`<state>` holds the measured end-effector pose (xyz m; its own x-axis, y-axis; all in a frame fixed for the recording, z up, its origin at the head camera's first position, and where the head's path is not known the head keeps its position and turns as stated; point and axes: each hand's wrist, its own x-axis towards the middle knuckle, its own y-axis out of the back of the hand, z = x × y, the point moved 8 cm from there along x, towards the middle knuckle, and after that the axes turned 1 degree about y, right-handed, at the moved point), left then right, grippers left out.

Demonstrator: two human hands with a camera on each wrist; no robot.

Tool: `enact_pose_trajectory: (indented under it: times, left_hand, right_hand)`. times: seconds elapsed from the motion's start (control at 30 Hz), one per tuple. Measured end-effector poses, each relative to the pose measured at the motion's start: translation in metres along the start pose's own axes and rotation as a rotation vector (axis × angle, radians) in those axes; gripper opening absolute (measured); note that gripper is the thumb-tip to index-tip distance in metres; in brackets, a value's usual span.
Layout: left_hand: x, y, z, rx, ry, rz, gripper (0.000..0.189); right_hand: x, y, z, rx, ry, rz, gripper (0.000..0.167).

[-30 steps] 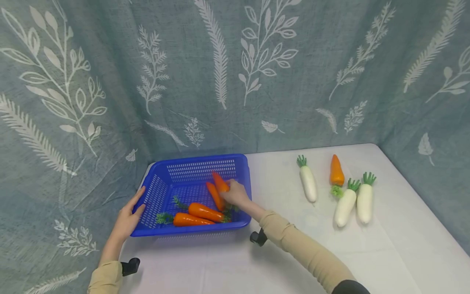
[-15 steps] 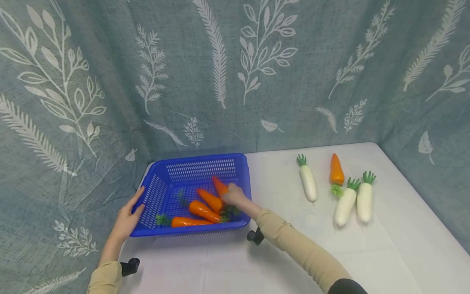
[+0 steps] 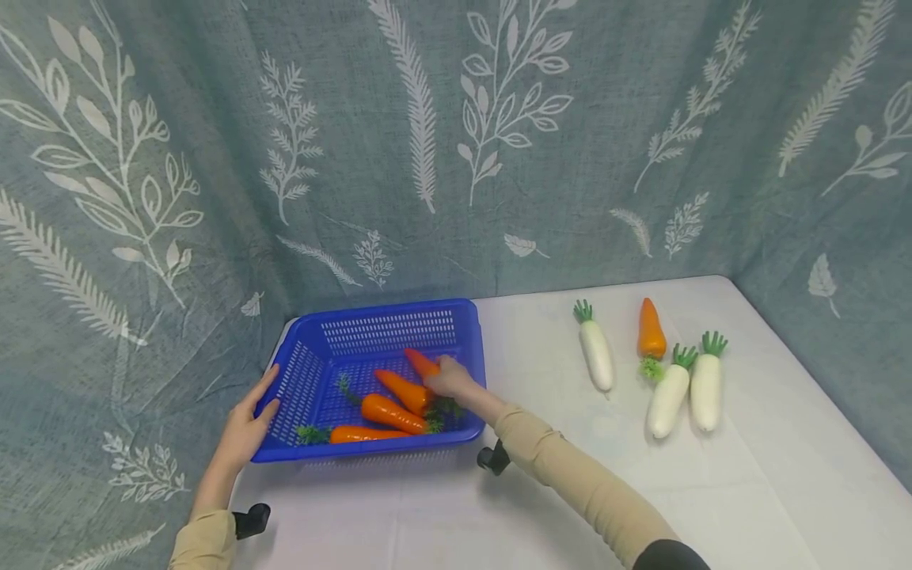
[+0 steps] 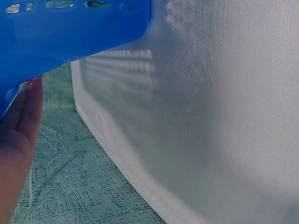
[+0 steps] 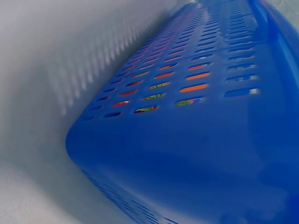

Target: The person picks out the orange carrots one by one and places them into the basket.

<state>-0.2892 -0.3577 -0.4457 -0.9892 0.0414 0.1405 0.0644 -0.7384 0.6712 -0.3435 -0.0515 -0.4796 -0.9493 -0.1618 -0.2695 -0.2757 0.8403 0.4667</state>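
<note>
In the head view, my right hand (image 3: 452,378) reaches into the blue plastic basket (image 3: 385,310) and grips an orange carrot (image 3: 420,362) near its leafy end, tip pointing to the back left. Just left of it lies a second carrot (image 3: 402,390); in front of that are a third carrot (image 3: 385,412) and another carrot (image 3: 363,434) along the front wall. My left hand (image 3: 245,423) holds the basket's left rim, thumb over it. The left wrist view shows fingers (image 4: 33,105) under the rim; the right wrist view shows the slotted wall (image 5: 187,126) hiding my right hand.
On the white table (image 3: 549,491), right of the basket, lie a white radish (image 3: 597,352), a carrot (image 3: 651,328) and two more white radishes, one (image 3: 670,402) beside the other (image 3: 707,392). A patterned grey-green curtain (image 3: 442,158) hangs behind and at both sides.
My right hand has lowered slightly towards the front with its carrot. The carrot beside it has swung its tip leftward, and the front carrots have shifted a little. My left hand stays at the rim.
</note>
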Motion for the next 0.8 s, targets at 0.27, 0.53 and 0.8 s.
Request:
enact_pose_trajectory:
  times: [0.27, 0.53, 0.8]
  left_hand:
    - [-0.001, 0.000, 0.000, 0.001, -0.017, 0.006, 0.053]
    - [0.000, 0.000, -0.001, -0.003, -0.034, 0.011, 0.053]
    - [0.001, -0.001, -0.002, -0.008, -0.030, 0.011, 0.053]
  right_hand:
    - [-0.001, 0.003, -0.005, 0.064, 0.035, 0.020, 0.054]
    - [-0.008, 0.006, -0.009, 0.207, 0.068, -0.022, 0.056]
    - [-0.012, 0.007, -0.011, 0.242, 0.093, -0.069, 0.061]
